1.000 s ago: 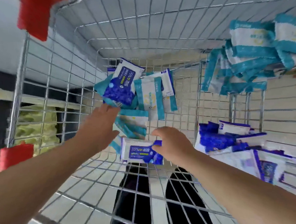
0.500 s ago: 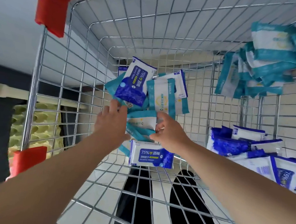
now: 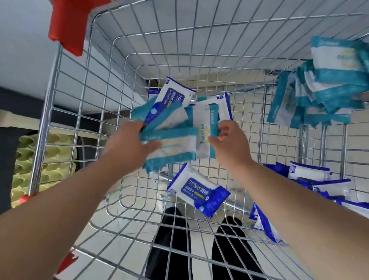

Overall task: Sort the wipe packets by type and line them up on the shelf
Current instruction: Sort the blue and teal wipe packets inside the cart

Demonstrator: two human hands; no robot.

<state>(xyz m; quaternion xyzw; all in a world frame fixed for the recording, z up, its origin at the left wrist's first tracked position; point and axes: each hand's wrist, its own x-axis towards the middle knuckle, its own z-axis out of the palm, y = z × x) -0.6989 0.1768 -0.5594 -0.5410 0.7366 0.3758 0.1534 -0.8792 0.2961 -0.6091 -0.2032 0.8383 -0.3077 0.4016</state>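
Inside a wire basket (image 3: 95,94), my left hand (image 3: 130,145) grips a teal-and-white wipe packet (image 3: 174,148), lifted off the heap. My right hand (image 3: 229,140) pinches the edge of a second teal packet (image 3: 204,128) standing behind it. Further back lean a blue 75% alcohol wipe packet (image 3: 173,95) and another blue-edged packet (image 3: 223,107). A blue alcohol wipe packet (image 3: 199,191) lies loose on the basket floor below my hands.
A stack of teal packets (image 3: 327,88) sits on the upper right shelf. Blue packets (image 3: 316,179) lie on the lower right shelf. Red plastic corner caps (image 3: 72,16) mark the basket frame. Black trouser legs (image 3: 171,248) show through the mesh below.
My left hand has lifted a teal packet up from the heap. My right hand left the blue packet on the floor and rose to pinch a teal packet. The view moved closer.
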